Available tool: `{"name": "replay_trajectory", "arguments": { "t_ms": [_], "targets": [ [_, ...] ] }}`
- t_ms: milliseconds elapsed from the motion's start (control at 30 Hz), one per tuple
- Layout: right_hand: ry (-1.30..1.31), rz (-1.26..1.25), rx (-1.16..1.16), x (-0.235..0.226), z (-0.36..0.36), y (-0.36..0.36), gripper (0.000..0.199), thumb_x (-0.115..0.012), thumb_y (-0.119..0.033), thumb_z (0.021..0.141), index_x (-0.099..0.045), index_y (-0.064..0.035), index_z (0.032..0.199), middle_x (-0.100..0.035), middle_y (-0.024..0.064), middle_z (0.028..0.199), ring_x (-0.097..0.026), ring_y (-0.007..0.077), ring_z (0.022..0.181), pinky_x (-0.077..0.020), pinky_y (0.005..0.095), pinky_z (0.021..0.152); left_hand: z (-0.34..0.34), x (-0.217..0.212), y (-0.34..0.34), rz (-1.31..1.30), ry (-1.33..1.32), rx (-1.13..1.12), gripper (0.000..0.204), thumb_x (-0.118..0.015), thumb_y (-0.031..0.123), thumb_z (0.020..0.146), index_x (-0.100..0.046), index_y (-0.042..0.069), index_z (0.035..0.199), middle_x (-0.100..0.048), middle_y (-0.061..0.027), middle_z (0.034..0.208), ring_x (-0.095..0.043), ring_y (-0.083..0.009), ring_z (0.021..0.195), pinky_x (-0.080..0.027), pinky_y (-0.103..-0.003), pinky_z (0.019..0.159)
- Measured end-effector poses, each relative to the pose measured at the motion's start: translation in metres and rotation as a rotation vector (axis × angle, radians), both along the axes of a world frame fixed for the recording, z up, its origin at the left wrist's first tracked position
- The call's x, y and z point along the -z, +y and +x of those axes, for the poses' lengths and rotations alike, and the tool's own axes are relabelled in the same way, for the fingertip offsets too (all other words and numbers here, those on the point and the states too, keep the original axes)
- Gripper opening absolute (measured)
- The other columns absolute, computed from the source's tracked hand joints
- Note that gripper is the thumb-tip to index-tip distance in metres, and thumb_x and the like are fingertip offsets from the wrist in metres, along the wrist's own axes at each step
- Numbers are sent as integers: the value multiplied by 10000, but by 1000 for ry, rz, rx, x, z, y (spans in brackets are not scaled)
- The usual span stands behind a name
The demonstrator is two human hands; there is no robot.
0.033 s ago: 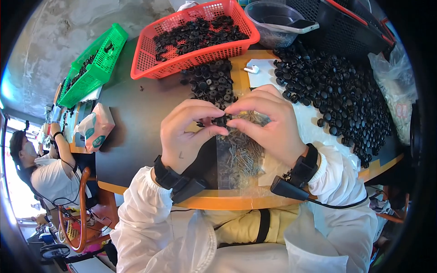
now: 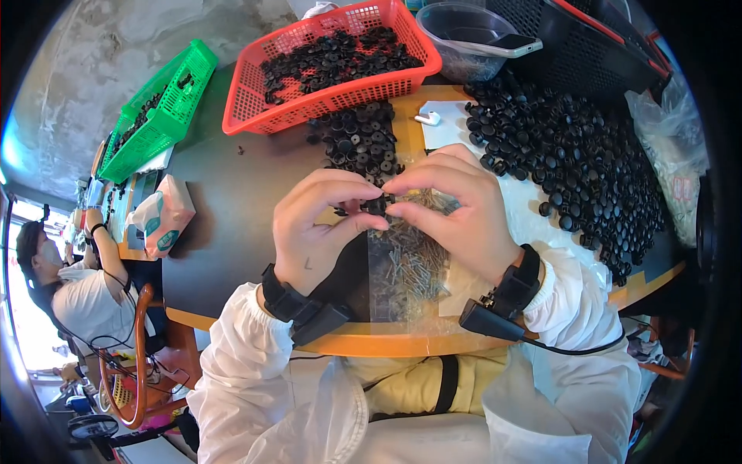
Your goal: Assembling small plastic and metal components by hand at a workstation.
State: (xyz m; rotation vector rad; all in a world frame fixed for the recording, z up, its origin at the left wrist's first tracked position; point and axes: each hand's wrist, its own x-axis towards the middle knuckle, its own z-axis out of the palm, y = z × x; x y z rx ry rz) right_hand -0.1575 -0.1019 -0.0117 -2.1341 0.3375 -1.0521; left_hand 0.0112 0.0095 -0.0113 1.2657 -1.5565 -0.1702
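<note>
Over the table's middle, my left hand (image 2: 313, 220) pinches a small round black plastic part (image 2: 375, 206) between thumb and forefinger. My right hand (image 2: 464, 209) meets it from the other side, its thumb and forefinger closed in a pinch at the part's edge. What those right fingertips hold is too small and covered to make out. Just below lies a pile of metal screws (image 2: 417, 267) on clear plastic, partly under my right hand. Beyond my fingers, flat black discs with centre holes (image 2: 363, 139) are heaped on the table.
A red basket (image 2: 332, 97) of black parts stands at the back, a green basket (image 2: 166, 124) far left. Black caps (image 2: 568, 155) spread at right beside a clear bag (image 2: 676, 174). A phone (image 2: 514, 45) rests on a plastic tub (image 2: 456, 35). A tissue pack (image 2: 166, 213) and another person (image 2: 85, 294) are left.
</note>
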Motion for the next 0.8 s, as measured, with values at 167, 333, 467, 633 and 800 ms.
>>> {"name": "replay_trajectory", "arguments": {
  "t_ms": [167,333,467,633,800],
  "targets": [
    [18,14,-4,0,0,1,224,-763,-119,710,-718,-125,930,-681,10,862,-567,219,871,-456,322,787,1,0,1,-10,-1,-24,374,-828,13,627,-669,30,965,-650,-79,945,-578,-134,710,-504,-250,629],
    [19,32,3,-2,1,3,231,-770,-107,700,-717,-121,924,-683,13,866,-571,220,873,-460,324,781,1,0,1,0,-10,-21,365,-828,17,633,-668,25,961,-651,-78,937,-573,-135,706,-501,-252,627],
    [17,27,-8,-2,1,3,227,-774,-103,695,-717,-116,915,-685,22,872,-579,223,873,-464,329,782,3,1,3,32,3,-17,366,-834,11,634,-648,5,949,-645,-97,964,-578,-137,749,-494,-252,656],
    [19,1,20,-1,0,4,225,-775,-105,696,-720,-114,914,-685,29,870,-583,226,872,-467,328,782,1,0,3,27,-24,-32,356,-837,19,632,-650,7,934,-649,-95,948,-580,-138,745,-495,-253,648],
    [5,32,-12,-1,0,4,235,-778,-94,693,-721,-105,920,-689,29,872,-587,211,855,-471,314,775,1,1,1,3,-29,-38,348,-826,13,635,-671,21,946,-656,-77,926,-578,-128,696,-493,-242,617]
  ]
}}
